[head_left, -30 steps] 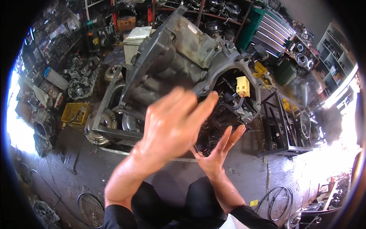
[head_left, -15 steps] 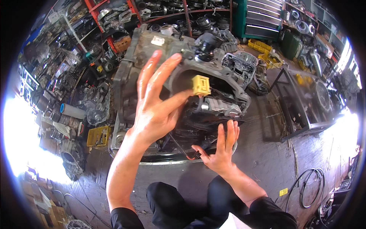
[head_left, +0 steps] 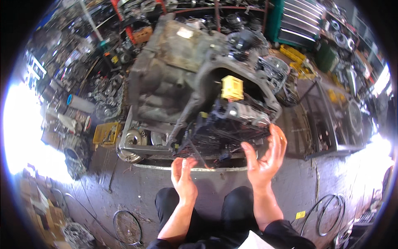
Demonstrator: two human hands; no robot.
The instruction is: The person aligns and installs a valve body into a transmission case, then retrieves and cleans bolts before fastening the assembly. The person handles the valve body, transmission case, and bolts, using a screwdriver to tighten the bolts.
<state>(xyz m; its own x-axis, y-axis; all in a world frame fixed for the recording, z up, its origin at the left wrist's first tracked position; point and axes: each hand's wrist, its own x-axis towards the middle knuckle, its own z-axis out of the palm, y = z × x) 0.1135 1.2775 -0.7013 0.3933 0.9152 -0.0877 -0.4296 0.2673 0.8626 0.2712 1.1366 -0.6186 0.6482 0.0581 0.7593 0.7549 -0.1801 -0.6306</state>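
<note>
A large grey metal gearbox housing [head_left: 166,85] stands before me with its cavity facing me. In that cavity sits a black and silver unit [head_left: 215,126], with wires along its near side. A yellow plug connector [head_left: 232,88] stands up above the unit. My left hand [head_left: 184,182] is at the housing's near edge, below the wires, fingers stretched out and partly blurred; I see nothing in it. Beside the unit's right end is my right hand [head_left: 266,159], thumb and fingers apart, holding nothing. Whether its fingertips touch the unit I cannot tell.
A yellow bin [head_left: 106,133] of parts stands left of the housing. To the right is a dark metal frame [head_left: 331,124]. A tool cabinet [head_left: 298,20] and more gearbox parts [head_left: 273,68] are behind. Cables [head_left: 331,213] lie coiled on the floor.
My left hand has left the yellow connector and come down to the near edge. My right hand has shifted right, away from the wires. The view has shifted a little.
</note>
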